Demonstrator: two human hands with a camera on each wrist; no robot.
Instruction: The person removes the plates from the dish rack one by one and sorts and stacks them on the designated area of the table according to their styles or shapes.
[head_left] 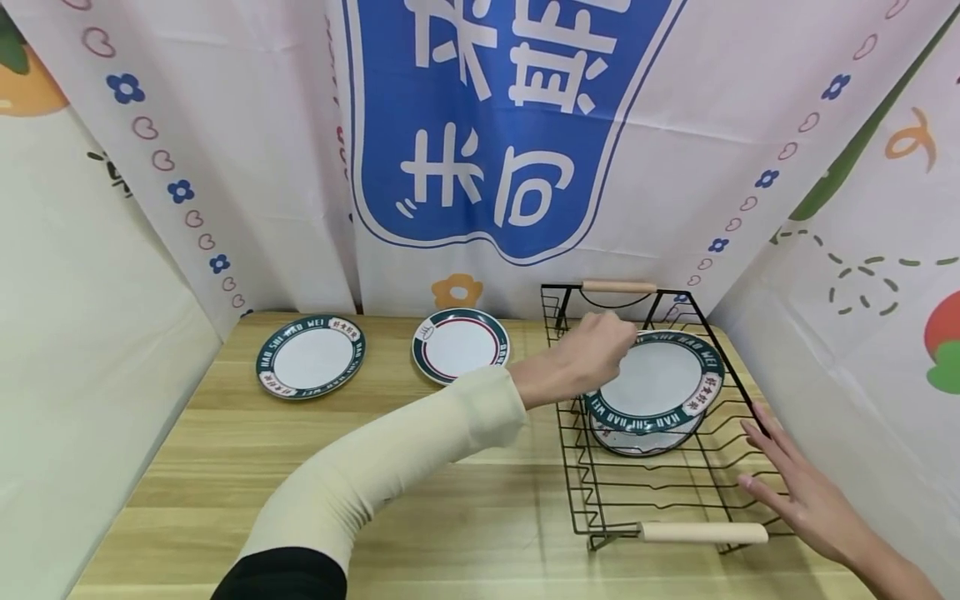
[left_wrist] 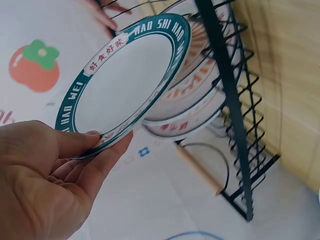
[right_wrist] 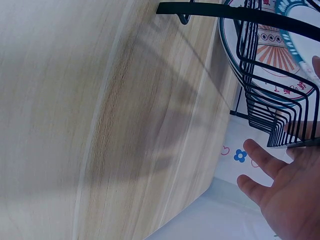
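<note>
My left hand (head_left: pixel 588 354) pinches the rim of a white plate (head_left: pixel 648 379) with a green lettered border, thumb on its face and fingers behind. The plate is tilted inside a black wire dish rack (head_left: pixel 737 379) with wooden handles. Behind it, at least one more plate (head_left: pixel 637 442) stands in the rack; orange ray patterns show on plates (left_wrist: pixel 187 82) in the left wrist view. My right hand (head_left: pixel 806 492), fingers spread, is at the rack's right side. In the right wrist view, some right-hand fingers (right_wrist: pixel 265 160) extend beside the wires and others are partly hidden behind them.
On the wooden table (head_left: pixel 247 467), a green-rimmed oval plate (head_left: pixel 311 358) lies at the back left. A smaller round plate (head_left: pixel 461 346) with a red inner ring lies near the back middle. Printed cloth (head_left: pixel 285 167) hangs behind and along both sides.
</note>
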